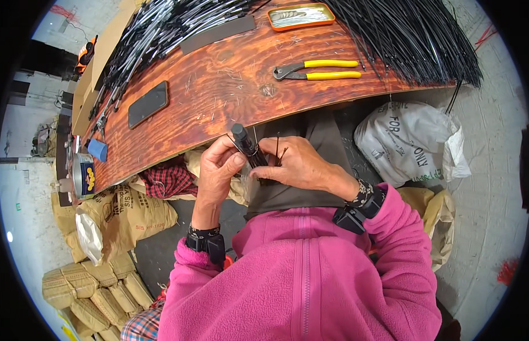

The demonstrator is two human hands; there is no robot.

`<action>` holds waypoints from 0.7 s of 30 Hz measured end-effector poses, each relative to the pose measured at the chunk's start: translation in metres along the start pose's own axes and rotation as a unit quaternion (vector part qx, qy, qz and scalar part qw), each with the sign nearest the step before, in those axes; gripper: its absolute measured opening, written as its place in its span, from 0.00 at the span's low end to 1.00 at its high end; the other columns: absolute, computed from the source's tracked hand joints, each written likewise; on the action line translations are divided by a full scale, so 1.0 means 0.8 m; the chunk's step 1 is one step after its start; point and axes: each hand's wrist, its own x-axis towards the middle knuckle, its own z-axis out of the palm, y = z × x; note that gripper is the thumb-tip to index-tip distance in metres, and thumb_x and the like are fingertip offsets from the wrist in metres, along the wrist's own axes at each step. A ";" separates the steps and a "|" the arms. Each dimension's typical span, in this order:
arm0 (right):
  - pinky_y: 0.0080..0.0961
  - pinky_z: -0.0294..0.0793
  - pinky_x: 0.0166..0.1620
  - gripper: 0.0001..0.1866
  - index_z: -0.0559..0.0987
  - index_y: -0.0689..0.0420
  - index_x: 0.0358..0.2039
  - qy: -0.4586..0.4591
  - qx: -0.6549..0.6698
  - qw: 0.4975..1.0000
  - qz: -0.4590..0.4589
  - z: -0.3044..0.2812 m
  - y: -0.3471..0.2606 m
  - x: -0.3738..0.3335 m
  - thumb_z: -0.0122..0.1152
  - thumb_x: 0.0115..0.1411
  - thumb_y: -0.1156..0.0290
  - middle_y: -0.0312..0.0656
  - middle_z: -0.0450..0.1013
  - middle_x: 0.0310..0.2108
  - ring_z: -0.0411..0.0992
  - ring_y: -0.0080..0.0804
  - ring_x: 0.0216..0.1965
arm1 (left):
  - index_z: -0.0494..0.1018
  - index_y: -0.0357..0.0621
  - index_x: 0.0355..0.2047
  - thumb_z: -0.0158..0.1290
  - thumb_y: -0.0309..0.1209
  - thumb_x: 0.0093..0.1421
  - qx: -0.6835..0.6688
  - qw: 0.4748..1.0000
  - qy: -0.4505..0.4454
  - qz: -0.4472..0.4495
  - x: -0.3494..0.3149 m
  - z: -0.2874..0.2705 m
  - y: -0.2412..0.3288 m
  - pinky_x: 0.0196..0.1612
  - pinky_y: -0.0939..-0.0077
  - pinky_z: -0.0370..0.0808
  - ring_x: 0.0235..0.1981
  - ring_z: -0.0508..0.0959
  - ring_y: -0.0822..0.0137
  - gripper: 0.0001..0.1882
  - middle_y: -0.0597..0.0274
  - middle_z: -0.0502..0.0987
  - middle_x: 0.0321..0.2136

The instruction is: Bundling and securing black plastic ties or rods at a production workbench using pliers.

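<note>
My left hand grips a short black bundle of cable pieces, thumb pressed against its side, just below the wooden table's near edge. My right hand pinches the lower end of the same bundle, with thin black wire ends sticking up between its fingers. Both hands sit over my lap, above the pink fleece jacket. Yellow-handled pliers lie on the table beyond my right hand.
On the wooden table lie a dark phone, an orange tin tray, piles of black cables at the right and left, and a blue block. Sacks and a white bag rest on the floor.
</note>
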 end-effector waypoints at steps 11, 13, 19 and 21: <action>0.32 0.69 0.27 0.21 0.73 0.62 0.28 0.005 0.020 1.000 -0.010 0.000 0.008 -0.010 0.72 0.51 0.58 0.43 0.70 0.22 0.72 0.34 0.23 | 0.73 0.38 0.45 0.55 0.34 0.65 0.013 0.995 -0.065 0.069 0.026 0.011 0.020 0.45 0.79 0.69 0.39 0.73 0.74 0.14 0.62 0.75 0.36; 0.32 0.69 0.27 0.21 0.73 0.62 0.29 0.012 0.029 0.999 -0.013 0.002 0.008 -0.012 0.72 0.51 0.58 0.43 0.70 0.22 0.72 0.34 0.23 | 0.72 0.38 0.45 0.54 0.34 0.66 0.037 0.992 -0.081 0.090 0.026 0.009 0.020 0.45 0.80 0.69 0.38 0.73 0.74 0.13 0.62 0.75 0.36; 0.40 0.70 0.31 0.22 0.76 0.60 0.31 -0.009 0.018 1.000 0.016 -0.008 0.007 -0.012 0.69 0.50 0.52 0.48 0.73 0.23 0.74 0.48 0.27 | 0.69 0.38 0.49 0.51 0.31 0.67 0.113 0.992 0.023 0.045 0.017 0.017 0.029 0.42 0.82 0.68 0.35 0.73 0.75 0.13 0.63 0.74 0.34; 0.40 0.70 0.30 0.22 0.76 0.59 0.31 -0.001 0.018 1.000 0.011 -0.005 0.011 -0.010 0.69 0.50 0.52 0.48 0.73 0.23 0.74 0.48 0.27 | 0.68 0.38 0.50 0.51 0.31 0.67 0.129 0.990 0.035 0.035 0.008 0.016 0.031 0.41 0.82 0.68 0.35 0.73 0.75 0.14 0.63 0.74 0.34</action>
